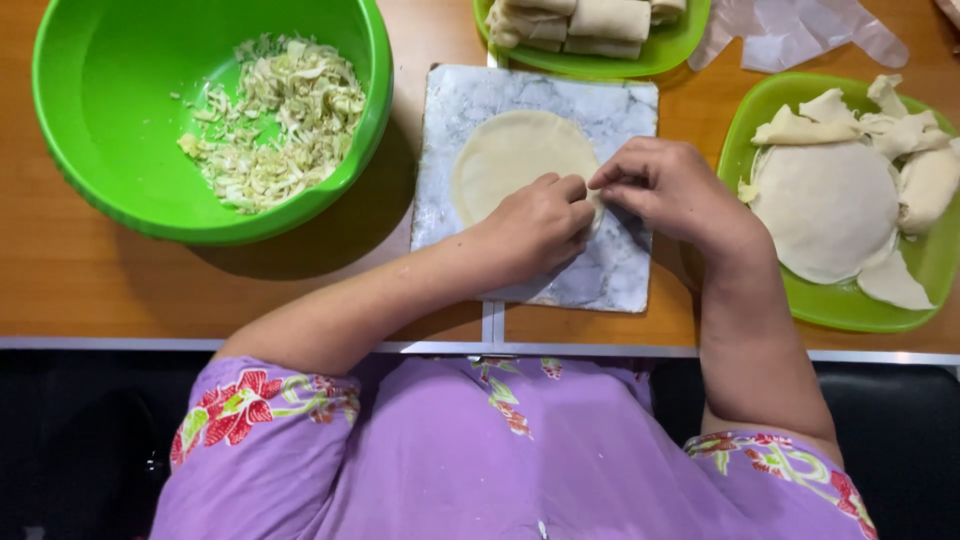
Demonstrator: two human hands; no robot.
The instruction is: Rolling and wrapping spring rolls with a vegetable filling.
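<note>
A pale round wrapper (515, 155) lies flat on a marble-patterned board (610, 260) in the middle of the wooden table. My left hand (535, 225) and my right hand (665, 185) meet at the wrapper's near right edge, fingertips pinched together on the thin dough. What lies right under the fingers is hidden.
A big green bowl (90, 150) with shredded cabbage (275, 115) sits at the left. A green plate (935, 265) at the right holds a stack of wrappers (825, 205) and torn pieces. Rolled wrappers (585, 20) fill a green dish at the top. Clear plastic (800, 30) lies at top right.
</note>
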